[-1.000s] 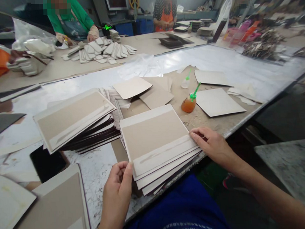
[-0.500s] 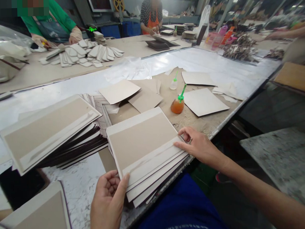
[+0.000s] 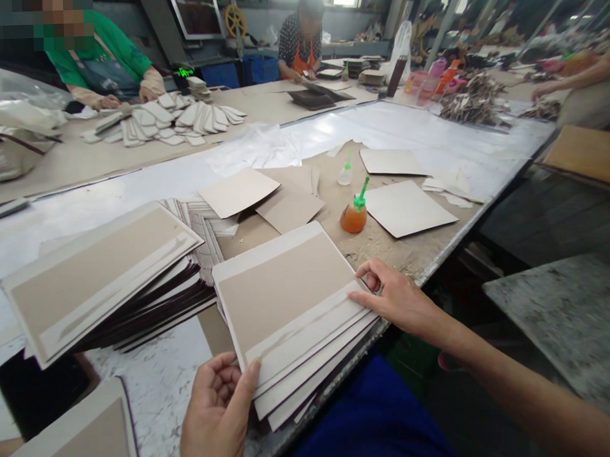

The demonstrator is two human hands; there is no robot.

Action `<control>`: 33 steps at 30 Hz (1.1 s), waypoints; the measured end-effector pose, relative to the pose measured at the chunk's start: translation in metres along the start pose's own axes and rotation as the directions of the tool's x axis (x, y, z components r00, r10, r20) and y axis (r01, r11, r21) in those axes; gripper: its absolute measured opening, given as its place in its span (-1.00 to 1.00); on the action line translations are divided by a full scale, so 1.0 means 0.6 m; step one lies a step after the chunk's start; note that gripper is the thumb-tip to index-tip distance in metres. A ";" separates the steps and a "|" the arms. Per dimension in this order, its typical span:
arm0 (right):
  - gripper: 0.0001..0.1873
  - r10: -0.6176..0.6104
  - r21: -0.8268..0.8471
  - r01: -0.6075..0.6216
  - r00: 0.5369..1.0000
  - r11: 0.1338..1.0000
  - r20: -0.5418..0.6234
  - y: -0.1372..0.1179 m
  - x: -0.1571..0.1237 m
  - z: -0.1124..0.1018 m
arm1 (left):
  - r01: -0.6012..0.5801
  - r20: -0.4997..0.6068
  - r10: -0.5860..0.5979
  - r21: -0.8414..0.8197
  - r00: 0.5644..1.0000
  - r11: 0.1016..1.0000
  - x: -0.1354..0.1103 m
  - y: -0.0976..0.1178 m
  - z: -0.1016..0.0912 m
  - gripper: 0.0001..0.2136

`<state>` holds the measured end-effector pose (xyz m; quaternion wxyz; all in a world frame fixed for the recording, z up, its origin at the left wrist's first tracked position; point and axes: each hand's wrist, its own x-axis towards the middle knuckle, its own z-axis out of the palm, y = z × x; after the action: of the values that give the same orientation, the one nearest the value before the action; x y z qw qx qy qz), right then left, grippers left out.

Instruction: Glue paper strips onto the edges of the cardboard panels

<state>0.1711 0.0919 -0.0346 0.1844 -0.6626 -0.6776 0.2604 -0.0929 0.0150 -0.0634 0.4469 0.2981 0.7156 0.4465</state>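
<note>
Pinching card stack [image 3: 287,302], left hand [image 3: 216,411], right hand [image 3: 400,302] apparently touching edge.

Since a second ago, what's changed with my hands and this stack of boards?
Your right hand slid slightly inward on top of the stack of boards. Your left hand still pinches its near corner; the orange squeeze bottle and the other stack stayed put.

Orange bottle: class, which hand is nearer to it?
Right. The right hand lies at the card stack's right edge, just this side of the bottle; the left hand grips the stack's near corner, farther off.
</note>
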 end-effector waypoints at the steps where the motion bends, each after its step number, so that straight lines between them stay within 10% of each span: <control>1: -0.71 -0.002 0.008 0.002 1.000 1.000 0.003 0.002 0.000 0.000 | 0.000 0.003 0.000 0.000 1.000 1.000 0.000 0.000 0.000 -0.48; 17: -0.72 -0.282 -0.219 0.266 0.958 0.939 -0.044 -0.002 0.008 0.000 | -0.027 -0.008 0.028 0.102 1.000 0.994 -0.013 0.018 -0.002 -0.50; 26: -0.64 -0.328 -0.202 0.307 0.942 0.930 -0.077 0.012 0.010 0.015 | -0.320 -0.104 0.343 0.194 0.933 0.928 -0.039 0.026 0.010 -0.58; 33: -0.62 -0.329 -0.093 0.318 0.931 0.944 -0.156 0.051 0.016 0.016 | 0.116 0.187 -0.058 -0.316 0.981 0.942 -0.026 0.064 0.013 -0.58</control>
<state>0.1893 0.1002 -0.0613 0.2596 -0.5674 -0.7676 0.1465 -0.0782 0.0216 -0.0244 0.5706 0.2263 0.6025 0.5101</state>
